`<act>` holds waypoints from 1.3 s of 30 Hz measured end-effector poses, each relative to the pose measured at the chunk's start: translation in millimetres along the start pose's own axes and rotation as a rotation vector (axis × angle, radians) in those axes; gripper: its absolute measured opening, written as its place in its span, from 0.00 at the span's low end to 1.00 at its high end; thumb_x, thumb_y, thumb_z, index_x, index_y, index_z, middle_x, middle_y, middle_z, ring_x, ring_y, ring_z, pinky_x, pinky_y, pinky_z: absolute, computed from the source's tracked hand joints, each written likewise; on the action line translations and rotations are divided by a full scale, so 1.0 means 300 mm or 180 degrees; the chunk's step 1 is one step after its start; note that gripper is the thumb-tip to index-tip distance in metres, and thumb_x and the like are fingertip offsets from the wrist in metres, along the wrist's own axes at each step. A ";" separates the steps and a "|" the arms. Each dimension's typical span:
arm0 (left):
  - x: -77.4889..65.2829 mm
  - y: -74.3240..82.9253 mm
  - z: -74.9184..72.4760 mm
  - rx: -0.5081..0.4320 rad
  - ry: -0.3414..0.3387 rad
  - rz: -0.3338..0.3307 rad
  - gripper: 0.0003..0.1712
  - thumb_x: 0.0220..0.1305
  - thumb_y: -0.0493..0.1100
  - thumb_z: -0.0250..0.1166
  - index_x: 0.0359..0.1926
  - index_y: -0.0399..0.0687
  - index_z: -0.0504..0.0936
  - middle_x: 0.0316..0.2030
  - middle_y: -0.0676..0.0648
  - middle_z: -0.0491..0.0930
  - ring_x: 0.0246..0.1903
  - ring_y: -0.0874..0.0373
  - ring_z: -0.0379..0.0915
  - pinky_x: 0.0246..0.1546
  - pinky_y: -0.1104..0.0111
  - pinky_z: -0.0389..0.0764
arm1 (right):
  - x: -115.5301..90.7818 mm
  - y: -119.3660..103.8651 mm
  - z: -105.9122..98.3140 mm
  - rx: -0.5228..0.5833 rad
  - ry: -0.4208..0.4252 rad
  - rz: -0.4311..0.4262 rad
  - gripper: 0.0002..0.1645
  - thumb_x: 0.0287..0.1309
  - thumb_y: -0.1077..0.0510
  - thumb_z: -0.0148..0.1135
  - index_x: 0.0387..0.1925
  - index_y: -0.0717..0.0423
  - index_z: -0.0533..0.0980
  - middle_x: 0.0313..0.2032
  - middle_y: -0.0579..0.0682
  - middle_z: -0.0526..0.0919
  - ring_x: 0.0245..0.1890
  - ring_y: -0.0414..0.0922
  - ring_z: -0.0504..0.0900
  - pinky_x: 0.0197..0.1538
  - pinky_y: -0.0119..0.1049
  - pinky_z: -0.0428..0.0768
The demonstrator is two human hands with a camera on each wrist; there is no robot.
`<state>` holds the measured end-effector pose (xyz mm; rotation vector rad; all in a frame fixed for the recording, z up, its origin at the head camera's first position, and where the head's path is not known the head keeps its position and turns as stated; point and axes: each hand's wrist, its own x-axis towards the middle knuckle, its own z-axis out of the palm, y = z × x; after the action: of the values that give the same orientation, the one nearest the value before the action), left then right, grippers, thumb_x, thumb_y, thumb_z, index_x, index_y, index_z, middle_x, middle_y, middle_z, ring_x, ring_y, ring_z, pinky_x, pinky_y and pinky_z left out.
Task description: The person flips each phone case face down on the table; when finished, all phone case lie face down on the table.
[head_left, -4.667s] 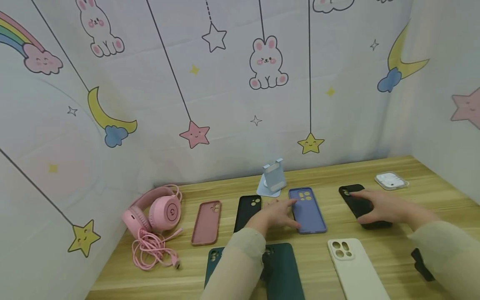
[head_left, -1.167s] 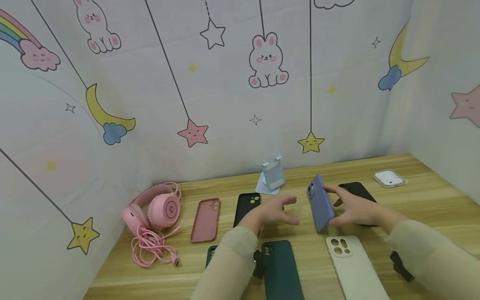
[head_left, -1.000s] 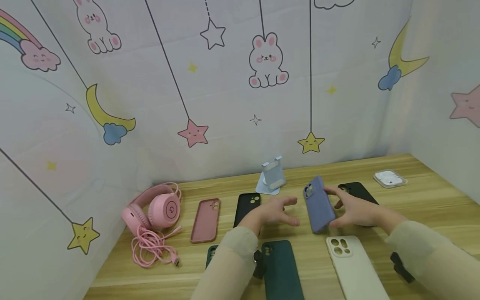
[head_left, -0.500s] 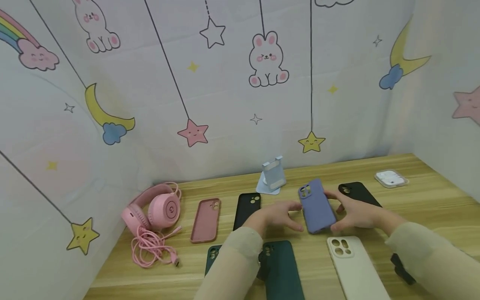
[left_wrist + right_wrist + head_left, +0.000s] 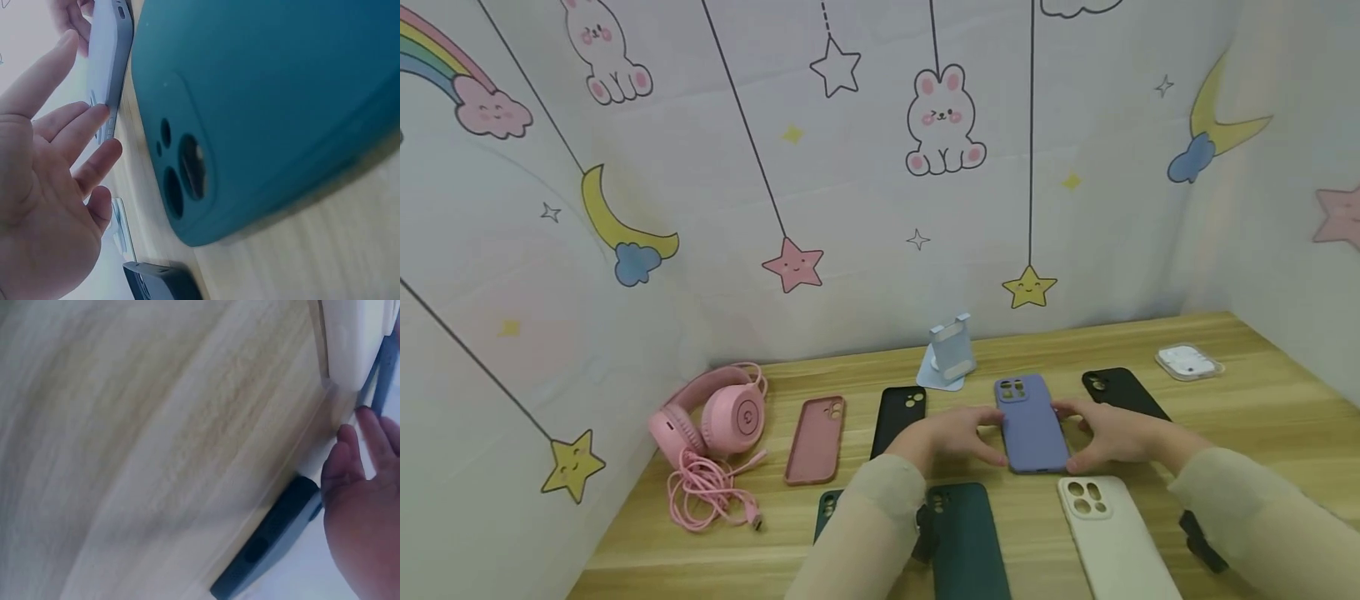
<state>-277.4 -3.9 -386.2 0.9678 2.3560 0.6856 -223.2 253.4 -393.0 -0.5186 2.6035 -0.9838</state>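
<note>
On the left of the counter [image 5: 1285, 433], the pink headphones [image 5: 748, 417] lie with their cable [image 5: 707, 492] in a loose heap. One end points to the pink case [image 5: 814, 442], so a pull on the cable could perhaps disturb this case; now they are apart.

Next, the left black case [image 5: 897, 418] is partly covered by the left grip [image 5: 953, 433]. In my opinion, a low return of this hand may push it. The left sleeve [image 5: 868, 521] passes over the smaller green case [image 5: 829, 503] and beside the large green case [image 5: 972, 542]; a dropped elbow might shift either one.

The purple case [image 5: 1036, 429] lies flat at the middle, camera holes up, between both hands. The left grip is relaxed, fingers spread at its left edge, clasping nothing. The right grip [image 5: 1116, 433] is likewise loose at the right edge; how firmly it touches, I cannot tell. If one side presses more, the case could turn crooked, or slide down into the cream case [image 5: 1120, 533], which is just beside its lower edge. The phone stand [image 5: 953, 354], behind, could be bumped by an upward push.

At the right, the hand covers part of the right black case [image 5: 1127, 393], so a careless knuckle could move it.
</note>
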 end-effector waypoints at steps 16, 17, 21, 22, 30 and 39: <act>-0.047 -0.009 -0.028 -0.0232 0.0048 -0.0124 0.44 0.55 0.53 0.69 0.70 0.52 0.60 0.66 0.56 0.61 0.66 0.61 0.53 0.63 0.64 0.57 | 0.006 -0.018 -0.012 -0.0413 0.0055 0.0037 0.56 0.43 0.42 0.72 0.67 0.65 0.58 0.63 0.64 0.63 0.54 0.63 0.70 0.55 0.58 0.66; -0.054 -0.015 -0.033 -0.0245 0.0069 -0.0132 0.44 0.56 0.53 0.69 0.70 0.53 0.59 0.67 0.56 0.61 0.66 0.61 0.53 0.63 0.63 0.57 | 0.007 -0.022 -0.013 -0.0437 0.0056 0.0051 0.56 0.43 0.42 0.72 0.67 0.65 0.58 0.63 0.64 0.63 0.54 0.63 0.70 0.55 0.58 0.66; -0.087 -0.050 -0.057 -0.0102 0.0186 -0.0116 0.44 0.57 0.55 0.67 0.71 0.53 0.59 0.67 0.56 0.60 0.66 0.60 0.53 0.63 0.62 0.59 | 0.020 -0.041 -0.013 -0.0450 0.0065 0.0074 0.54 0.44 0.43 0.72 0.66 0.63 0.59 0.63 0.62 0.64 0.55 0.63 0.70 0.55 0.57 0.67; -0.098 -0.059 -0.064 -0.0061 0.0225 -0.0115 0.43 0.57 0.55 0.67 0.71 0.53 0.59 0.67 0.56 0.60 0.67 0.59 0.53 0.63 0.61 0.59 | 0.025 -0.048 -0.012 -0.0444 0.0065 0.0065 0.53 0.45 0.44 0.72 0.66 0.63 0.59 0.63 0.62 0.64 0.56 0.63 0.70 0.55 0.57 0.67; -0.196 -0.142 -0.113 0.0126 0.0505 -0.0259 0.43 0.56 0.52 0.68 0.70 0.49 0.60 0.65 0.51 0.64 0.64 0.54 0.58 0.61 0.57 0.61 | 0.079 -0.121 0.002 -0.0386 -0.0005 -0.0196 0.49 0.49 0.49 0.70 0.66 0.66 0.59 0.64 0.64 0.63 0.59 0.65 0.66 0.57 0.57 0.66; -0.290 -0.222 -0.154 -0.0043 0.0633 -0.0419 0.42 0.55 0.47 0.70 0.68 0.42 0.63 0.64 0.45 0.65 0.64 0.50 0.58 0.61 0.54 0.61 | 0.156 -0.219 0.056 -0.0563 -0.0017 -0.0371 0.45 0.52 0.49 0.68 0.65 0.65 0.60 0.63 0.61 0.65 0.62 0.60 0.64 0.58 0.55 0.66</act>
<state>-283.8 -121.6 -370.4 0.7612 2.5571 0.7757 -243.2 177.6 -367.8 -0.7230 2.6962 -0.7880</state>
